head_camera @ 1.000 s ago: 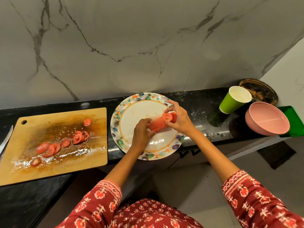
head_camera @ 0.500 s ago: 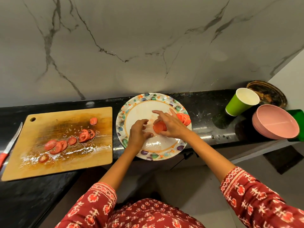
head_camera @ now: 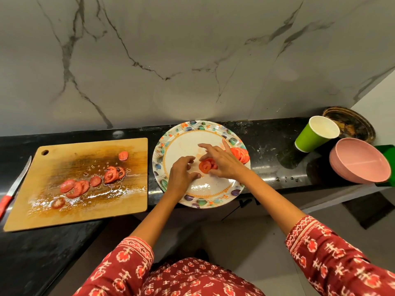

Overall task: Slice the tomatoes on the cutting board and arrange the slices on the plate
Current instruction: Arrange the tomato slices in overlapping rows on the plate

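Observation:
The floral-rimmed plate (head_camera: pixel 199 202) sits on the black counter in the middle. A few overlapping tomato slices (head_camera: pixel 241 154) lie along its right rim. My right hand (head_camera: pixel 224 164) is over the plate's centre and pinches a small stack of tomato slices (head_camera: pixel 205 166), its other fingers spread. My left hand (head_camera: pixel 181 174) hovers just left of that stack with loosely curled fingers and holds nothing. The wet wooden cutting board (head_camera: pixel 64 212) lies to the left with several more slices (head_camera: pixel 74 186) and a tomato end piece (head_camera: pixel 123 155) on it.
A red-handled knife (head_camera: pixel 15 189) lies off the board's left edge. At the right stand a green paper cup (head_camera: pixel 310 135), a pink bowl (head_camera: pixel 361 161), a dark round tray (head_camera: pixel 352 124) and a green container (head_camera: pixel 388 152). A marble wall backs the counter.
The right hand laid slices along the plate's right rim, then came back to the stack at the centre. The left hand has let go of the stack and eased slightly left.

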{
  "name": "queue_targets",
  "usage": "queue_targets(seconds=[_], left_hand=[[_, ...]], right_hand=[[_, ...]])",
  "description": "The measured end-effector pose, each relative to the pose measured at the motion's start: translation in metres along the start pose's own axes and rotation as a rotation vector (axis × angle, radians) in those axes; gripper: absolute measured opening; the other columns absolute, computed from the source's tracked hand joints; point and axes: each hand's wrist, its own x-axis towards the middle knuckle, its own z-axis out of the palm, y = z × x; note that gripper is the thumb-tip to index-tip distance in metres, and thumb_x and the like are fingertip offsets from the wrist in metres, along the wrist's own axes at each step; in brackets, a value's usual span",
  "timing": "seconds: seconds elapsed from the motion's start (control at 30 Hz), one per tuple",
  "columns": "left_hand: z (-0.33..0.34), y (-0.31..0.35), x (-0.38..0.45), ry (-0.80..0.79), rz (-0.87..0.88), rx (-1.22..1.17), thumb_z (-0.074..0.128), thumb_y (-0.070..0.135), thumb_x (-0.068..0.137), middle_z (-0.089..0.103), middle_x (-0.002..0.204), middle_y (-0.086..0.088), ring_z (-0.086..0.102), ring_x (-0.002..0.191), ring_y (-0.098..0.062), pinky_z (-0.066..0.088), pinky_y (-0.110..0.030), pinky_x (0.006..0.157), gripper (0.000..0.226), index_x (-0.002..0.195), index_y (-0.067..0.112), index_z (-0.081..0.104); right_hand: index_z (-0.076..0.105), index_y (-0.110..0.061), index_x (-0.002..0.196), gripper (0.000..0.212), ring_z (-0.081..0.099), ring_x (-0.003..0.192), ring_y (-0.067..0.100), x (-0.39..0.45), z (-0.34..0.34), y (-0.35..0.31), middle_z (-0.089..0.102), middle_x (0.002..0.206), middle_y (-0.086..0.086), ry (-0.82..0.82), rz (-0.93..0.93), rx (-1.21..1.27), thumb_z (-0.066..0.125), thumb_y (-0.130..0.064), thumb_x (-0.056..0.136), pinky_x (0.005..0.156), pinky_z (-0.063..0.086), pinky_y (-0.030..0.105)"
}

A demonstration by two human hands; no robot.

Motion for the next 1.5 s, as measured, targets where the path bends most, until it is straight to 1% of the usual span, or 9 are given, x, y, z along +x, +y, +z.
queue_targets(seconds=[0.17,0.27,0.33,0.43,0.63,0.83,1.07,1.37,1.5], left_hand=[[0.002,0.002,-0.003,-0.004,0.008,0.010,0.080,0.016,0.068,0.062,0.110,-0.011,0.059,0.090,-0.018,0.043,-0.021,0.076,0.056,0.118,0.007,0.056],[0.006,0.005,-0.005,-0.020,0.033,-0.008,0.081,0.013,0.065,0.061,0.109,-0.013,0.059,0.087,-0.020,0.042,-0.017,0.072,0.058,0.117,0.004,0.057],[0.009,0.006,-0.005,-0.024,0.028,-0.029,0.081,0.011,0.066,0.058,0.110,-0.014,0.056,0.080,-0.016,0.040,-0.008,0.066,0.057,0.117,0.003,0.056],[0.015,0.008,-0.004,-0.019,0.034,-0.043,0.080,0.012,0.067,0.057,0.112,-0.012,0.054,0.082,-0.012,0.044,-0.008,0.067,0.056,0.117,0.005,0.056],[0.023,0.012,0.001,-0.020,0.046,-0.016,0.078,0.014,0.070,0.059,0.110,-0.013,0.060,0.091,-0.021,0.049,-0.021,0.075,0.049,0.114,0.005,0.058],[0.024,0.009,0.007,-0.008,0.058,-0.006,0.077,0.013,0.072,0.060,0.109,-0.014,0.062,0.090,-0.022,0.045,-0.013,0.073,0.047,0.114,0.004,0.059],[0.023,0.007,0.011,-0.001,0.064,0.012,0.077,0.014,0.072,0.061,0.110,-0.014,0.062,0.090,-0.021,0.042,-0.010,0.073,0.047,0.115,0.005,0.059],[0.021,0.005,0.011,-0.006,0.084,0.024,0.079,0.016,0.069,0.060,0.113,-0.014,0.060,0.095,-0.022,0.043,-0.014,0.075,0.054,0.117,0.004,0.057],[0.020,0.004,0.011,-0.010,0.089,0.019,0.080,0.015,0.067,0.060,0.112,-0.015,0.061,0.096,-0.023,0.044,-0.018,0.076,0.056,0.117,0.004,0.057]], right_hand=[[0.022,-0.022,0.145,0.089,0.041,0.131,0.017,-0.008,-0.002,0.008,0.060,0.125,-0.004,0.121,0.042,0.092,0.075,-0.023,0.073,0.116,-0.003,0.051],[0.034,-0.018,0.138,0.076,0.045,0.125,0.021,-0.021,-0.005,0.021,0.058,0.124,0.000,0.315,0.155,0.274,0.069,-0.028,0.072,0.113,0.018,0.048],[0.042,-0.011,0.131,0.058,0.048,0.118,0.023,-0.030,-0.002,0.029,0.056,0.124,0.005,0.513,0.259,0.382,0.057,-0.018,0.076,0.106,0.033,0.040],[0.046,-0.007,0.127,0.047,0.051,0.114,0.026,-0.045,0.004,0.045,0.057,0.122,0.010,0.686,0.413,0.482,0.051,0.004,0.081,0.099,0.042,0.043],[0.036,-0.015,0.135,0.064,0.041,0.121,0.024,-0.054,0.002,0.059,0.053,0.128,0.009,0.413,0.481,0.442,0.049,0.012,0.078,0.092,0.032,0.026],[0.033,-0.015,0.138,0.072,0.039,0.123,0.024,-0.050,-0.006,0.064,0.052,0.128,0.007,0.293,0.449,0.419,0.060,0.005,0.074,0.099,0.039,0.040],[0.032,-0.017,0.136,0.076,0.042,0.117,0.023,-0.052,-0.009,0.069,0.054,0.122,0.002,0.251,0.440,0.380,0.068,-0.002,0.071,0.098,0.041,0.042],[0.027,-0.017,0.140,0.083,0.041,0.123,0.025,-0.051,-0.015,0.072,0.053,0.129,0.004,0.202,0.416,0.312,0.070,-0.007,0.070,0.107,0.032,0.049],[0.021,-0.019,0.145,0.093,0.031,0.134,0.027,-0.048,-0.020,0.071,0.043,0.139,0.006,0.153,0.402,0.267,0.073,-0.027,0.069,0.113,0.018,0.054]])
